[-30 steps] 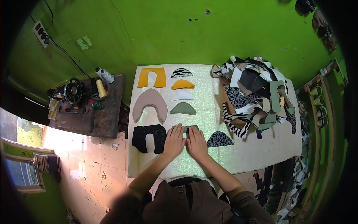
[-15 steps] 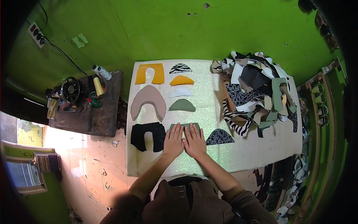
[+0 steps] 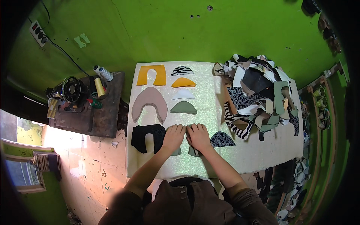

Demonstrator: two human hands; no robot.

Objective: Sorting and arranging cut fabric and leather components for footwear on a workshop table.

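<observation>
Green material [image 3: 177, 151] juts from under left hand [image 3: 174, 136] and right hand [image 3: 199, 135]; cannot tell whether clamped

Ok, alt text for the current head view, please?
A person's left hand and right hand, fingers curled, partly hide sage-green material on a shimmery pale tabletop. Yellow, pink and black arch-shaped cutouts lie at left, half-moon pieces beyond the hands, and a multicoloured scrap heap at right.

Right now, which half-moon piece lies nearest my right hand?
The black piece with pale crisscross lines, beside your right hand; the zebra-striped, yellow, white and green ones form a column farther away.
</observation>
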